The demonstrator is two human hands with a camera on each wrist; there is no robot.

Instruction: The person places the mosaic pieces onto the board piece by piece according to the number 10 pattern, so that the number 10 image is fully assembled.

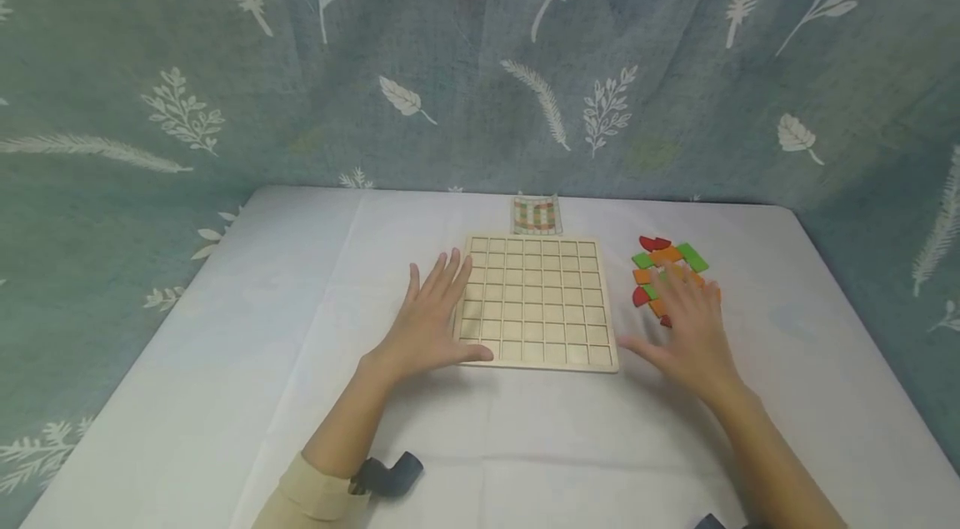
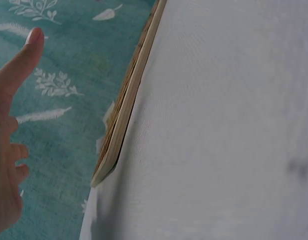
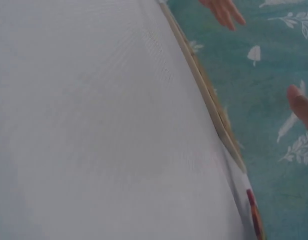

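A square pale wooden board (image 1: pixel 536 304) with a grid of shallow recesses lies flat on the table. Beside its left edge, my left hand (image 1: pixel 426 325) is spread with fingers straight, its fingertips and thumb overlapping the board; whether they touch it I cannot tell. My right hand (image 1: pixel 693 337) is spread over a cluster of small flat pieces in red (image 1: pixel 655 243), green (image 1: pixel 692 257) and orange, partly hiding them. Nothing is held in either hand. In the left wrist view the left hand (image 2: pixel 6 125) appears beside the board's edge (image 2: pixel 126 105); the right wrist view shows the right thumb (image 3: pixel 303 112).
A small card (image 1: pixel 536 215) with a coloured checked pattern lies just behind the board. White cloth covers the table (image 1: pixel 187 396). A blue-green leaf-patterned cloth (image 1: pixel 465 54) hangs behind it. A dark device (image 1: pixel 393 475) is on the left wrist.
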